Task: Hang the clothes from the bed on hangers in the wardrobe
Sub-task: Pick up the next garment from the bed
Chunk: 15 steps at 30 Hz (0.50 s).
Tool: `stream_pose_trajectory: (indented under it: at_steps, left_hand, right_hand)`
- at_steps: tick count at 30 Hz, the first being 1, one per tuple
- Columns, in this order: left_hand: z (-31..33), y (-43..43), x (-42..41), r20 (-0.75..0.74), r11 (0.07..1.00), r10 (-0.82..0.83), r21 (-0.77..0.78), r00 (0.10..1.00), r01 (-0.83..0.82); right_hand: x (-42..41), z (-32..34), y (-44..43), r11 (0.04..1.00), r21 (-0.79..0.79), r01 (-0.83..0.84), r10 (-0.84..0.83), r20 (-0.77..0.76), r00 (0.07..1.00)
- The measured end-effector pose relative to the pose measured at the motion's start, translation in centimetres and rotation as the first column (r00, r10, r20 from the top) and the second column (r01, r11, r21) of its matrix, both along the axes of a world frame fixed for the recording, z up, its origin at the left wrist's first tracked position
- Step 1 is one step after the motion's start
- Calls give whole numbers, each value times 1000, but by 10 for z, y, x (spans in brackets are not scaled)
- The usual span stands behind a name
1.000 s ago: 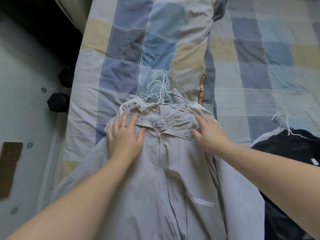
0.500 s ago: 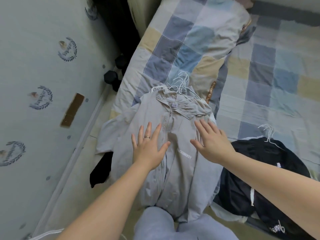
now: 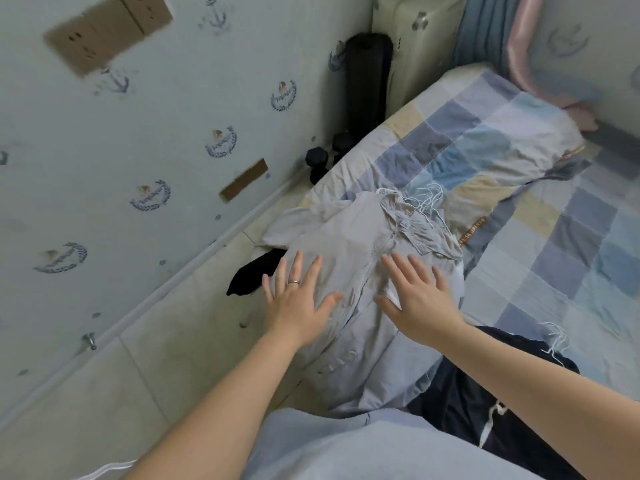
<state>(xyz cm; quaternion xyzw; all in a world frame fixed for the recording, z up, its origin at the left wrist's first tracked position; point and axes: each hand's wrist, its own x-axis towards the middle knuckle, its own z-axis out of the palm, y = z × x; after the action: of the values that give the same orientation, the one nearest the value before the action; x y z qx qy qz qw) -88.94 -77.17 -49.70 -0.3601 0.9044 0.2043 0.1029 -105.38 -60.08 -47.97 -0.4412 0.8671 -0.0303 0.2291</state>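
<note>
A light grey zip jacket (image 3: 349, 244) lies front up across the near edge of the bed, its hem hanging over the side. White wire hangers (image 3: 427, 197) stick out at its collar. My left hand (image 3: 298, 299) lies flat with spread fingers on the jacket's left front. Just right of the zip, my right hand (image 3: 415, 299) is spread flat over the jacket too. A black garment (image 3: 485, 386) on a white hanger (image 3: 557, 337) lies on the bed to the right, under my right forearm.
The bed carries a checked blue and beige quilt (image 3: 485, 143). A black piece of cloth (image 3: 256, 275) hangs off the bed's side by the floor. Dumbbells (image 3: 317, 161), a black roll (image 3: 367, 81) and a pale suitcase (image 3: 415, 32) stand by the wall.
Both hands have slid down the jacket from its collar to its chest and lower front. The view has pulled back and swung left, showing more wall and floor.
</note>
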Motion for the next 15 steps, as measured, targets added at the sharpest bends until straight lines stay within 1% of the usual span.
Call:
stream_pose_trajectory:
  at_steps: [3, 8, 15]
  left_hand:
    - [12, 5, 47, -16, 998, 58, -36, 998, -58]
    - [23, 21, 136, -26, 987, 158, -31, 987, -159]
    - [23, 59, 280, -25, 971, 236, -42, 971, -237]
  right_hand:
    - [33, 8, -7, 996, -13, -90, 90, -13, 996]
    - [102, 15, -12, 976, -23, -215, 214, -32, 976]
    - [237, 14, 11, 967, -53, -249, 245, -61, 967]
